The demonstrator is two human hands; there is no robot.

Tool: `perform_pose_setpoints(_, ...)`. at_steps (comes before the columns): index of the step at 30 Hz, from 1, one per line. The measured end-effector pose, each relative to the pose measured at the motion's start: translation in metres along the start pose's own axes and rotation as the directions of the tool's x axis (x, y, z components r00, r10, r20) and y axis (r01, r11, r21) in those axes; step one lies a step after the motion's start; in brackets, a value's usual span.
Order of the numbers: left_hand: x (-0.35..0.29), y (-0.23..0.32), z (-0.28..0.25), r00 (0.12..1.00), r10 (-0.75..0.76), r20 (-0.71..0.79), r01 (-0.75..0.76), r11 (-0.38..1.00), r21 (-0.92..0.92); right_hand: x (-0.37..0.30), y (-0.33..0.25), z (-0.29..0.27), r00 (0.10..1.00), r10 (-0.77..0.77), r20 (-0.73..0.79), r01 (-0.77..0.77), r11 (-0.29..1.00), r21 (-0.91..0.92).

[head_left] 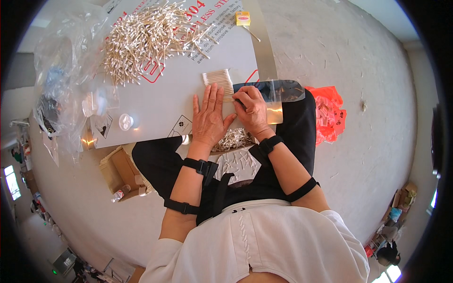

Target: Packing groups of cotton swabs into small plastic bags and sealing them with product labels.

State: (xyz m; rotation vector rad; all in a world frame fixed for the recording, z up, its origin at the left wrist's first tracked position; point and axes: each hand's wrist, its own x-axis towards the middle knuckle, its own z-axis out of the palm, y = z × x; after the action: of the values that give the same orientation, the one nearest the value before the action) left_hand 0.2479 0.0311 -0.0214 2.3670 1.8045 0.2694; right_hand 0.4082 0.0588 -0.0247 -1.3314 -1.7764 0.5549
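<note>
A flat row of slim, pale cotton swabs (217, 77) lies aligned on the grey metal sheet (160, 107) by the spread left hand (209, 118) and curled right hand (253, 111), its hold unclear, while a tangled white-tipped swab heap (141, 40) seemingly remains unarranged.

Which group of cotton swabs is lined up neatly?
The flat row of white cotton swabs by the left hand: these lie side by side, whereas the large white-tipped heap at upper left and the smaller pile lower down are jumbled.
</note>
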Motion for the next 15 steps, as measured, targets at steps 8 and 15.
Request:
perform_pose_setpoints(8,0.0001,-0.0004,0.0002,1.000,-0.003,-0.002,0.003,1.000,-0.002,0.0008,-0.0029,-0.0009,1.000,0.008,-0.003,-0.008,1.000,-0.012)
perform_pose_setpoints(15,0.0007,0.0021,-0.0016,0.999,-0.013,-0.030,0.012,0.999,-0.038,0.0036,-0.0034,0.0016,1.000,0.012,0.015,-0.012,0.999,-0.048)
